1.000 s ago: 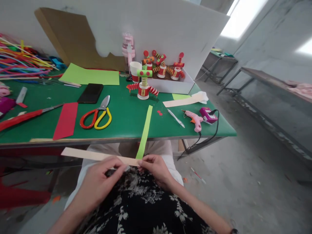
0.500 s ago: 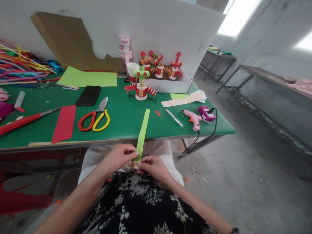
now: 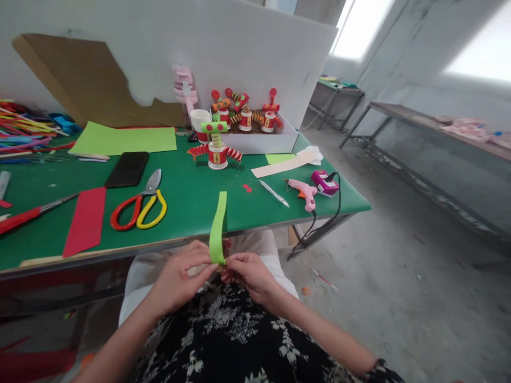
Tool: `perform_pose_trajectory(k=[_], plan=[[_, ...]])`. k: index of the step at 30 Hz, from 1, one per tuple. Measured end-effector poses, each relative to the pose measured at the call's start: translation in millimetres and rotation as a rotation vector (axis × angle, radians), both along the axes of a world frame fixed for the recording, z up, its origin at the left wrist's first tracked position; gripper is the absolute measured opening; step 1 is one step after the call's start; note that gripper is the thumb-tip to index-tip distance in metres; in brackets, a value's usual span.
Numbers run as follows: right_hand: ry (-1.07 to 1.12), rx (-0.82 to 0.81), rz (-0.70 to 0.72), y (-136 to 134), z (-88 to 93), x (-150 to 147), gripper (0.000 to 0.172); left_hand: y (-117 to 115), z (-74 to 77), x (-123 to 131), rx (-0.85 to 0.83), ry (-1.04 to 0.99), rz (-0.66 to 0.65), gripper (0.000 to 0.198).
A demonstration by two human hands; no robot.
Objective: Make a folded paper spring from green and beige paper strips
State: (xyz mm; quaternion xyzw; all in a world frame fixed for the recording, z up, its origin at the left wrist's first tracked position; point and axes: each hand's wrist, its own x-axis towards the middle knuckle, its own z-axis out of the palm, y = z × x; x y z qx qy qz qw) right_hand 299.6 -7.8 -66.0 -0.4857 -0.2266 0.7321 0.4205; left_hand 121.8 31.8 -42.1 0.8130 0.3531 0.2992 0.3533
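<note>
A long light-green paper strip point(image 3: 217, 229) rises from between my hands, above my lap, its upper end over the table edge. My left hand point(image 3: 181, 276) pinches the strip's lower end between thumb and fingers. From the other side, my right hand point(image 3: 249, 274) grips the same end, where a tan paper piece shows partly under the fingers. How the two papers join is hidden. Beyond the strip stands a paper-cup figure point(image 3: 217, 155) with a green head and red folded arms. Two small red paper dots point(image 3: 247, 188) lie on the green table point(image 3: 191, 191).
Red-and-yellow-handled scissors point(image 3: 139, 205), a phone point(image 3: 126, 169) and red paper point(image 3: 85, 221) lie to the left. A pen point(image 3: 273, 193), a pink glue gun point(image 3: 304, 192) and a purple plug block point(image 3: 324, 182) are at right. Behind, a white box point(image 3: 263, 142) holds several similar figures.
The green strip now bends upward more steeply at its lower end, and my fingers have closed in around that end. The view has turned slightly right, shifting the table leftward.
</note>
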Motion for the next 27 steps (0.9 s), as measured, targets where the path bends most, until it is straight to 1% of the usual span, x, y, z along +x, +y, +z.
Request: perform_pose_trajectory(k=[3, 9, 12, 16, 20, 22, 25, 27], plan=[[0.017, -0.006, -0.003, -1, 2.5, 3, 0.021, -1, -3.9, -2, 0.160, -0.001, -0.030, 0.017], [0.105, 0.017, -0.030, -1, 3.6, 5, 0.009, -3, -5.2, -2, 0.406, 0.062, -0.109, 0.026], [0.143, 0.001, -0.059, 0, 3.0, 5, 0.014, -6, -3.7, 0, 0.486, 0.096, -0.117, 0.029], [0.129, -0.004, -0.054, 2, 5.2, 6, 0.026, -8, -2.8, 0, 0.558, 0.143, -0.135, 0.036], [0.073, 0.028, -0.044, 8, 8.3, 7, 0.035, -7, -6.8, -3, 0.607, 0.186, -0.137, 0.032], [0.003, 0.070, -0.086, 14, 10.7, 8, 0.034, -7, -11.7, -6, 0.636, 0.204, -0.139, 0.031], [-0.135, 0.185, -0.209, 26, 19.0, 12, 0.029, -9, -20.2, -14, 0.663, 0.229, -0.141, 0.032], [-0.203, 0.279, -0.293, 33, 28.3, 16, 0.025, -11, -24.1, -20, 0.638, 0.223, -0.070, 0.030]])
